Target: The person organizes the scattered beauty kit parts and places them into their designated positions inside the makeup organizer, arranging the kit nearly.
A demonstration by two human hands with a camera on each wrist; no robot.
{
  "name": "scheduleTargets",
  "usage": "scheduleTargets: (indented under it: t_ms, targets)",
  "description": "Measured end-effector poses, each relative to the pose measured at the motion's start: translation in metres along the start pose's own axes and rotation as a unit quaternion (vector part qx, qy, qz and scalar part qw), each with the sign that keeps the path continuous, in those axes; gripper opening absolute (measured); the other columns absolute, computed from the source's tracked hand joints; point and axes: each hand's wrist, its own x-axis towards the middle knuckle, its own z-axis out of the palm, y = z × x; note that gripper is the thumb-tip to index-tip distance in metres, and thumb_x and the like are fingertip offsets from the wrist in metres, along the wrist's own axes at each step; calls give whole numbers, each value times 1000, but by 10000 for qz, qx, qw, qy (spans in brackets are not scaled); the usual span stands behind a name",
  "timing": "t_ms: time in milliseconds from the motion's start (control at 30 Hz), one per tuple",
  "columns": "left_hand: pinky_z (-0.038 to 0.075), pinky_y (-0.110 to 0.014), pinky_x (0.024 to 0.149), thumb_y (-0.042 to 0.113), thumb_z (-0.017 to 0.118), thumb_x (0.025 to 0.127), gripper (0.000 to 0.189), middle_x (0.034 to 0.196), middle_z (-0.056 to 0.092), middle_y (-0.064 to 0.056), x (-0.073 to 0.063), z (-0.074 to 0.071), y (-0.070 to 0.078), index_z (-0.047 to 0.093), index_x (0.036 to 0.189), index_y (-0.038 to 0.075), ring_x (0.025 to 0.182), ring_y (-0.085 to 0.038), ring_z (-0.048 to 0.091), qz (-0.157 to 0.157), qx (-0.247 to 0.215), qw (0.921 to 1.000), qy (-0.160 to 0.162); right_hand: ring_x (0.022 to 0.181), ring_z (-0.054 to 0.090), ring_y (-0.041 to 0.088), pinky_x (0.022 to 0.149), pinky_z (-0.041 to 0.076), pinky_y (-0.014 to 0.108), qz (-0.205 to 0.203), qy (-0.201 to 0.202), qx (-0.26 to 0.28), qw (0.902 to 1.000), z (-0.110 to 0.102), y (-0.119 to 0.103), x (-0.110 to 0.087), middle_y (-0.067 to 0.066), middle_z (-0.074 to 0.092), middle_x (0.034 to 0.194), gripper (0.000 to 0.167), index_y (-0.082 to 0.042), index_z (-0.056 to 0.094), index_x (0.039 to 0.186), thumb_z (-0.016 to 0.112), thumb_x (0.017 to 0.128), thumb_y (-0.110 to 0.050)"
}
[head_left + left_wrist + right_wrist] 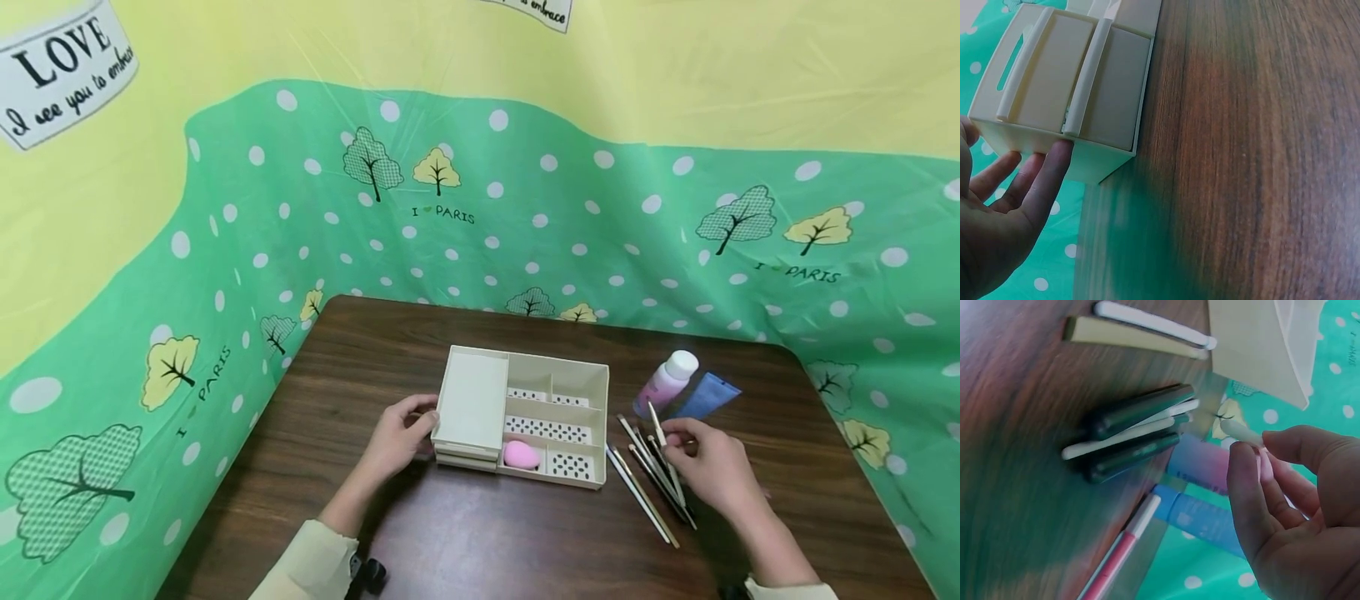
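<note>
"Three sides of the table [337, 375] I'm watching are closed in by hanging cloth [465, 67]: yellow above, green below with white dots and printed trees, and a LOVE panel at the far left."

"How does the surface look to you?"

"Dark brown wood grain with a sheen. From the left wrist I see a green reflection in it."

"And the left hand [397, 437]?"

"Its fingertips rest against the left wall of a cream box [468, 396], fingers extended rather than wrapped around it. The box sits mid-table, flat-topped on its left, with open compartments on its right, their floors dark-spotted. A pink sponge [521, 454] lies in a near compartment, just beside the flat-topped part."

"Further right?"

"Loose slim sticks [639, 495] lie near the box's right wall, some pale, some dark. On their far side I have a white-capped, pinkish bottle [660, 390]."

"Is anything gripped?"

"Yes, one pale stick [656, 422], pinched between thumb and finger of the right hand [716, 467], near the bottle; I can't tell whether those two touch. A blue tube [707, 396] is just right of the bottle. Past that, dotted cloth again, with PARIS lettering."
</note>
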Motion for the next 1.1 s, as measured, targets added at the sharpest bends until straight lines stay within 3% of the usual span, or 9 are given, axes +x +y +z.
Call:
scheduleTargets:
  t_ms: [200,433,633,1100]
  targets:
    - [68,-49,64,8,64,99,32,108,65,-17,-1,0,0,67,130,1,83,-18,66,-6,1,10000,12,68,59,-2,56,51,19,-211,260,214,9992,2,-11,1,-2,71,82,21,-7,75,107,73,86,-5]
    - [68,-48,62,8,64,99,32,107,65,-17,0,1,-1,67,130,1,80,-17,67,-4,-18,10000,-21,70,60,-2,54,54,17,-300,307,521,9977,3,-28,7,2,73,86,22,-6,74,108,73,86,-3]
    - [68,-48,63,7,64,99,33,108,64,-19,-1,1,-2,66,130,-1,81,-17,66,-42,29,10000,-18,69,63,2,48,59,23,-132,48,1199,9927,6,-45,12,9,71,90,24,-2,71,114,72,90,-2]
    - [67,-53,64,6,63,98,32,107,65,-17,0,1,0,67,130,0,80,-16,65,-47,5,10000,47,75,68,12,51,64,27,183,-305,1830,9825,15,-79,26,16,71,95,27,0,70,118,70,91,-2]
